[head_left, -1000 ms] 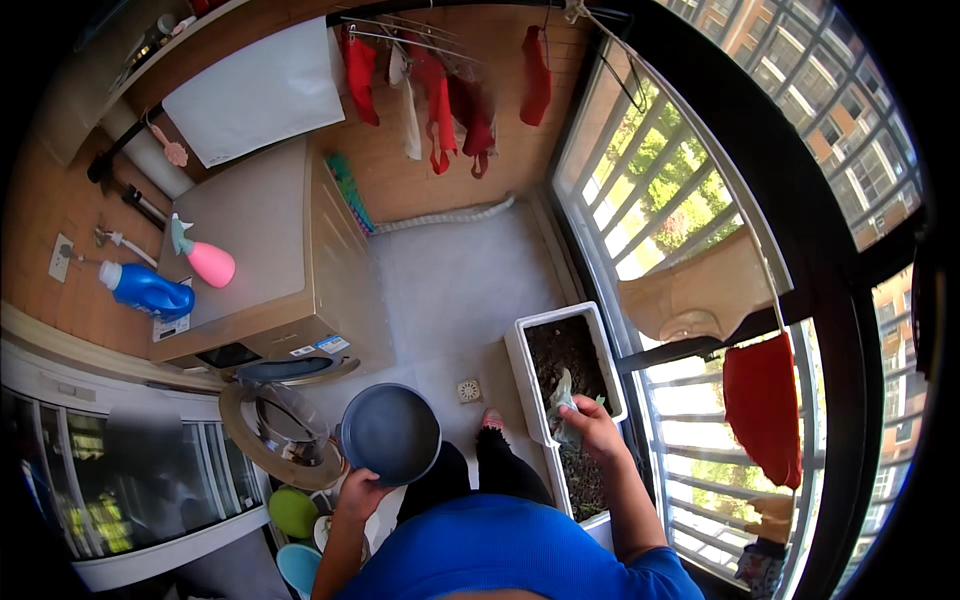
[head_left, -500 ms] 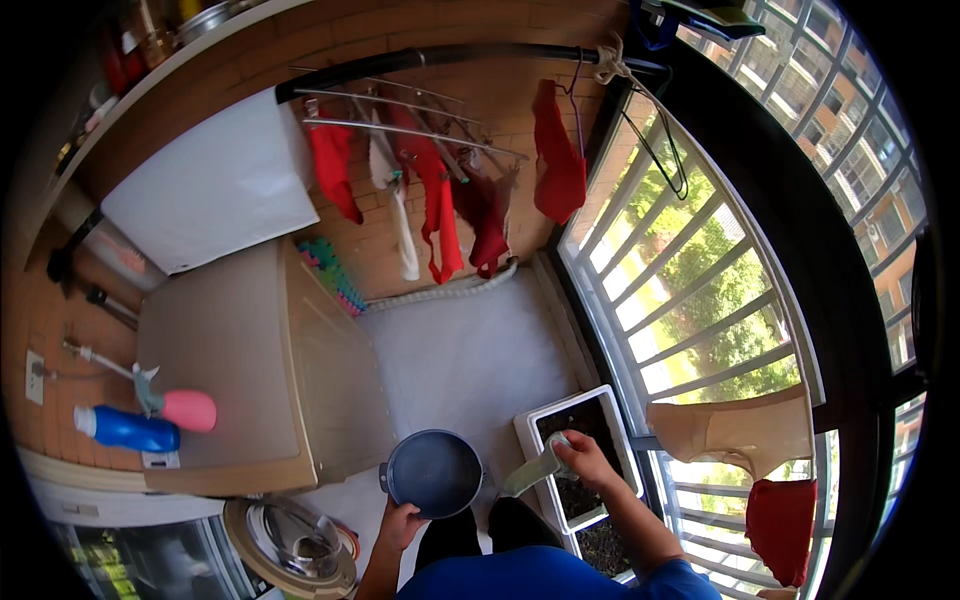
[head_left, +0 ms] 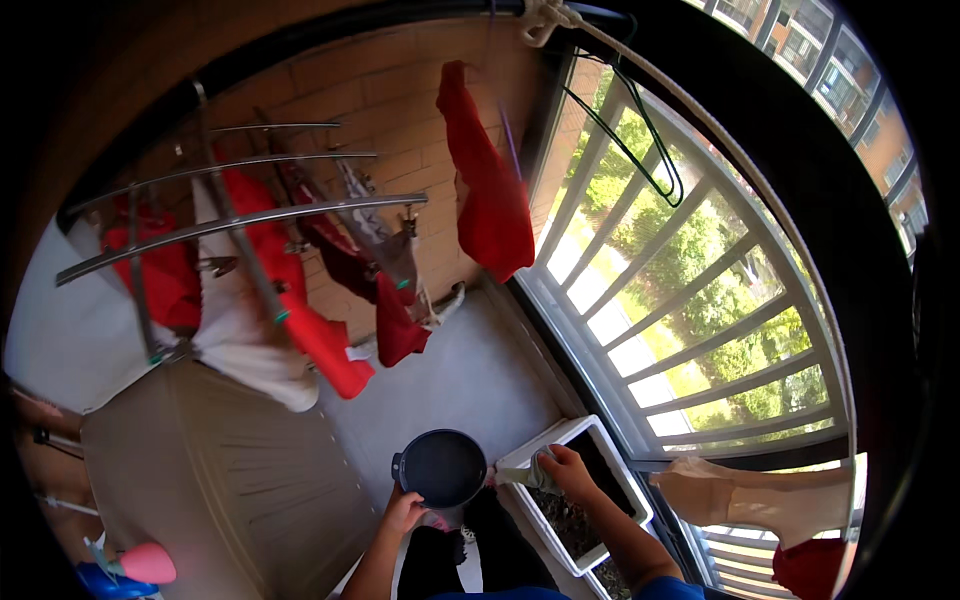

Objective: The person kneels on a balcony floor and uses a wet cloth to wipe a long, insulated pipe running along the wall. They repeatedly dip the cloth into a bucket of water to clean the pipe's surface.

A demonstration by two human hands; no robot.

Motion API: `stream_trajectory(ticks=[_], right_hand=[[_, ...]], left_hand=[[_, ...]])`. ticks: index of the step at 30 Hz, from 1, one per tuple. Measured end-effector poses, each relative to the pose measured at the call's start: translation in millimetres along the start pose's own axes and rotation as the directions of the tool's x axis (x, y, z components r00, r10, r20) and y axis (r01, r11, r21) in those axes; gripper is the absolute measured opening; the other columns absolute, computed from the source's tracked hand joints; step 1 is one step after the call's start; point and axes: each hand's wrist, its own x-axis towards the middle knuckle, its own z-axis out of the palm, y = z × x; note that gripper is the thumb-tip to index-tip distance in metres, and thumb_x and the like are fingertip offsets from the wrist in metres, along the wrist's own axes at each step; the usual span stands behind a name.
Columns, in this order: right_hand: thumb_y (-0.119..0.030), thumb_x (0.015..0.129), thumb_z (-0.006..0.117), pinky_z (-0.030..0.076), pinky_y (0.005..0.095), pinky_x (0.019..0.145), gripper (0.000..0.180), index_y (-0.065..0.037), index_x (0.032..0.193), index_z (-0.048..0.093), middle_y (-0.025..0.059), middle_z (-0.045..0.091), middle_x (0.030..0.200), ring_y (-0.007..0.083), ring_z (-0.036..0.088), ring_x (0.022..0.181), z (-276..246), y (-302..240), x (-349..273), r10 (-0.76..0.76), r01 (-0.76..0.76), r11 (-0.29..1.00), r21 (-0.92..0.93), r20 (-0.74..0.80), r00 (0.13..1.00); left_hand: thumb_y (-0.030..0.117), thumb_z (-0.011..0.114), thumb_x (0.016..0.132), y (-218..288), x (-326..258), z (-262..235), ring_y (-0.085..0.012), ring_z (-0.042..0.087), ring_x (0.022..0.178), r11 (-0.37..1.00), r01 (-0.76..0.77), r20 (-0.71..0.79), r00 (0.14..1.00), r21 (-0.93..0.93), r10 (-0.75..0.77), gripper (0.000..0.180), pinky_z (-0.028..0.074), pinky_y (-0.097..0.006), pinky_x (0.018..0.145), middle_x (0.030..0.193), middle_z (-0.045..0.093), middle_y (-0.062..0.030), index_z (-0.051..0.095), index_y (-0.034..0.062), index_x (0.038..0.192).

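Observation:
My left hand [head_left: 402, 513] grips the near rim of a dark round pot [head_left: 440, 467] and holds it up above the floor. My right hand [head_left: 568, 472] is closed on a small pale scoop [head_left: 525, 474] whose tip points at the pot's right edge. Just under that hand lies a white rectangular planter box [head_left: 615, 470] filled with dark soil, set along the foot of the balcony railing.
A metal drying rack [head_left: 235, 220] with red and white laundry hangs at the upper left. A red cloth [head_left: 490, 195] dangles from a line by the railing [head_left: 690, 330]. A beige cabinet [head_left: 215, 490] fills the lower left; grey floor [head_left: 470, 375] lies ahead.
The view has tilted upward, so the washing machine and bottles dropped out of sight. My right hand with the scoop rose from the planter soil to the pot's edge.

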Motion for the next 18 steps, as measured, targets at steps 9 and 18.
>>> stream_trajectory(ticks=[9, 18], right_hand=[[-0.027, 0.080, 0.058, 0.043, 0.0280, 0.063, 0.029, 0.000, 0.090, 0.057, 0.0047, 0.057, 0.074, 0.0099, 0.052, 0.071, -13.9, 51.8, 155.6, -0.070, 0.069, 0.998, -0.011, -0.092, 0.993], [-0.025, 0.079, 0.057, 0.045, 0.0303, 0.066, 0.027, -0.001, 0.089, 0.054, 0.0073, 0.057, 0.077, 0.0154, 0.054, 0.072, -22.5, 151.2, 326.0, -0.220, 0.164, 0.947, -0.276, -0.188, 0.957]], left_hand=[[-0.007, 0.044, 0.061, -8.5, 224.0, -60.9, -0.0342, 0.046, 0.099, 0.959, 0.229, 0.066, 0.968, 0.166, -0.242, 0.067, 0.047, -0.050, 0.069, 0.114, 0.040, -0.0139, 0.032, 0.0194, 0.121], [-0.006, 0.044, 0.064, -55.6, 436.8, -128.3, -0.0347, 0.052, 0.095, 0.891, 0.370, 0.128, 0.902, 0.263, -0.412, 0.052, 0.045, -0.051, 0.081, 0.111, 0.044, -0.0189, 0.035, 0.0007, 0.115]])
